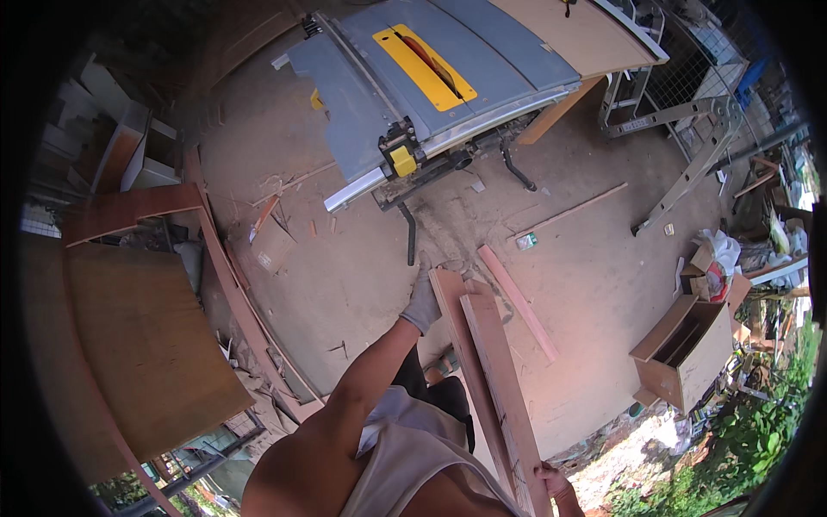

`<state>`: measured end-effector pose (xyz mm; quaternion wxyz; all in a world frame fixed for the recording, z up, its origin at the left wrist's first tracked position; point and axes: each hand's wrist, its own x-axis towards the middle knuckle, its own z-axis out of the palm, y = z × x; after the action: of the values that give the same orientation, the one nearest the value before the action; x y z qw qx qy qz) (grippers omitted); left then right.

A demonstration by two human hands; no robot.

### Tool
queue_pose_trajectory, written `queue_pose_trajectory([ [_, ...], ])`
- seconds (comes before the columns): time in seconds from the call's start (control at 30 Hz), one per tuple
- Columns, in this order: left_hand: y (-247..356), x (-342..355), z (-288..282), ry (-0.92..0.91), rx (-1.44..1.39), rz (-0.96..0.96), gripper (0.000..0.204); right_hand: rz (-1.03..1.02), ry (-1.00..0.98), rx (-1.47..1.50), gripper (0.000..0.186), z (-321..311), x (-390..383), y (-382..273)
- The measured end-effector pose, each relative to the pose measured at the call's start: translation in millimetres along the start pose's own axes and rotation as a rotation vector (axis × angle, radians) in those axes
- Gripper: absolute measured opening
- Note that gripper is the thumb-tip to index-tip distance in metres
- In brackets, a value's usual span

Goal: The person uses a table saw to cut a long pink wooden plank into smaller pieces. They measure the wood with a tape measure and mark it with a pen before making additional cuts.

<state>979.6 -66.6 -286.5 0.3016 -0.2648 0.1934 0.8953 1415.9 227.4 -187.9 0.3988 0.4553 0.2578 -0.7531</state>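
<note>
My left hand (421,302), in a grey glove, grips the far end of two long, narrow wooden boards (493,379) lying side by side, one slightly overlapping the other. My right hand (554,482), at the lower right, is wrapped round their near end. A loose pinkish strip of wood (519,305) lies on the floor just right of the boards. Beyond them stands a table saw (319,155) with a grey top, a yellow insert (392,65) around the blade, and a rail along its front.
A large brown sheet (146,353) and curved offcuts are at left. An aluminium ladder (685,172) stands right of the saw. A wooden box (693,362), piled scraps and plants line the right side. Thin strips and small scraps (276,246) lie on the concrete floor (594,258).
</note>
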Motion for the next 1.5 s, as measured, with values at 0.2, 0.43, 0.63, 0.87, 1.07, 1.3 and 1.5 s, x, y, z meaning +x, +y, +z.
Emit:
queue_pose_trajectory([
  [0.2,67.6,-105.0,-91.7,0.167,0.234,0.399,0.051,-0.041,-0.027,-0.317,0.072,58.4,27.6,-59.4],
  [0.43,128.8,-200.1,-215.0,0.588,0.292,0.677,0.018,-0.067,-0.005,-0.939,0.075,175.0,47.3,-122.0],
  [0.63,176.7,-279.2,-287.9,0.410,-0.256,0.769,0.043,0.246,-0.030,-1.487,0.106,298.2,110.9,-168.4],
  [0.87,354.8,-313.8,-328.4,0.205,-0.519,0.729,0.036,0.144,-0.141,-1.304,0.098,431.3,204.9,-149.7],
  [1.07,462.5,-291.0,-227.4,-0.211,-0.332,0.610,0.049,0.012,-0.139,-1.085,0.083,533.8,256.8,-130.6],
  [1.3,478.0,-181.8,-170.4,-0.263,-0.392,0.381,0.056,-0.087,-0.072,-0.884,0.080,630.0,284.2,-145.5],
  [1.5,563.0,-92.7,-133.4,-0.188,-0.444,0.094,0.063,-0.221,0.018,-0.713,0.070,668.2,312.3,-192.5],
])
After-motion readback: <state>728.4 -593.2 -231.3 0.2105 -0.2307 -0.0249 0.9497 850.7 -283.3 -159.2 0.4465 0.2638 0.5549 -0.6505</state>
